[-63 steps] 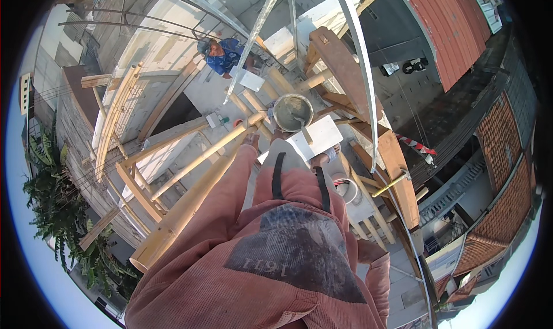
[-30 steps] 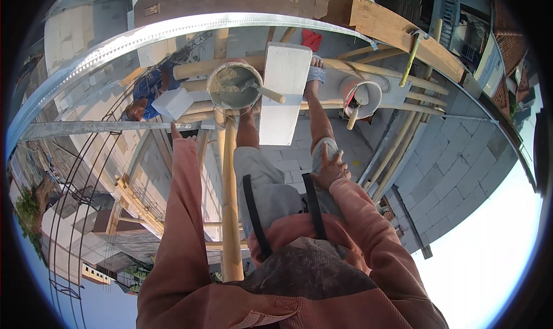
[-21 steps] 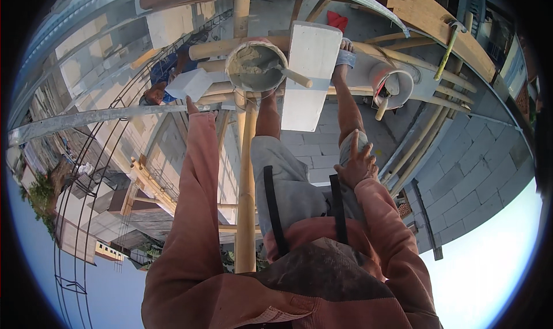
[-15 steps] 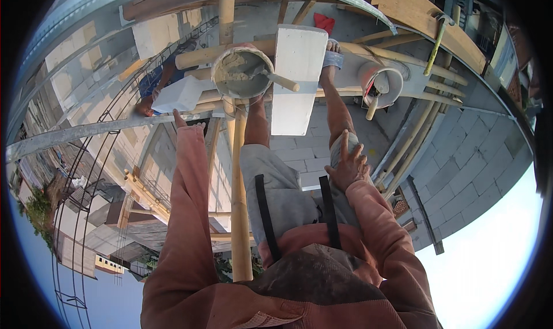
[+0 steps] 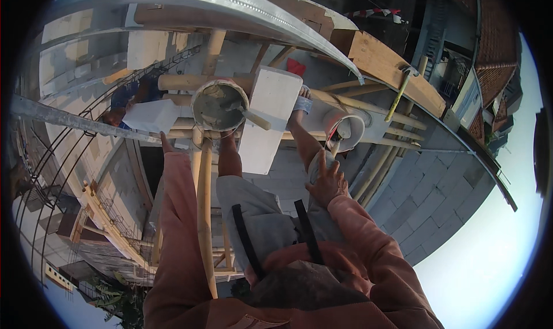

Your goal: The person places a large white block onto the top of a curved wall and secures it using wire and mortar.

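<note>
My left arm stretches forward, and one finger of my left hand [image 5: 165,143] points out at the lower corner of a white block [image 5: 152,115]. The rest of that hand is hidden by its sleeve, and I cannot tell if it touches the block. A co-worker's hand [image 5: 114,117] is at the block's far left end. My right hand [image 5: 328,183] rests on my right knee with spread fingers, holding nothing. Between my legs lies a long white block [image 5: 269,122]. Left of it stands a bucket [image 5: 199,124] of grey mortar with a wooden-handled trowel [image 5: 257,120] in it.
A second bucket [image 5: 358,134] with a tool handle stands beyond my right knee. Bamboo poles [image 5: 204,225] run below and across. A yellow-handled hammer [image 5: 395,103] hangs on a wooden beam [image 5: 377,58]. A curved metal strip [image 5: 259,18] crosses ahead; thin steel rods [image 5: 55,194] rise left.
The view has swung, so the buckets and long block sit lower and further left. My left arm stays extended toward the co-worker's block; my right hand remains on the knee.
</note>
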The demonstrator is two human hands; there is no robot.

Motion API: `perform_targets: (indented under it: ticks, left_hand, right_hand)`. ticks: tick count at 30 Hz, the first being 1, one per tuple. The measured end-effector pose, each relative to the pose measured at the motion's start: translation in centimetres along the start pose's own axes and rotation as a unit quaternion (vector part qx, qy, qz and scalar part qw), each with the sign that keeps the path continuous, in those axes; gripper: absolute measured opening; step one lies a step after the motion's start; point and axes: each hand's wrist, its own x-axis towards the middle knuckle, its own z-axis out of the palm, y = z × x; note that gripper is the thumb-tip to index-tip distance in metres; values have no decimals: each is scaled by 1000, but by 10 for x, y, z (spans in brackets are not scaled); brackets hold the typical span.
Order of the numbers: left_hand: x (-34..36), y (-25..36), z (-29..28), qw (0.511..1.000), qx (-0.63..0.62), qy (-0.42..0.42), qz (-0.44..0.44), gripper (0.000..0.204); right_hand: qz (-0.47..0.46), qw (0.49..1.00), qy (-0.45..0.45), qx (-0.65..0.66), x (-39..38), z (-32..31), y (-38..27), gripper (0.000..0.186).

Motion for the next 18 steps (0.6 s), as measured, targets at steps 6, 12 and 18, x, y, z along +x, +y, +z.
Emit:
perform_targets:
  ticks: [6,12,18]
  left_hand:
    - [-52,-46,62,998,-46,30,-13,131]
    - [-38,-43,45,991,-91,24,99,138]
    - [2,-25,62,987,-63,12,150,136]
  right_hand:
    - [-8,998,3,-67,22,-18,18,120]
    - [-35,993,6,-109,32,-27,9,119]
    - [-45,990,25,-129,31,-33,2,118]
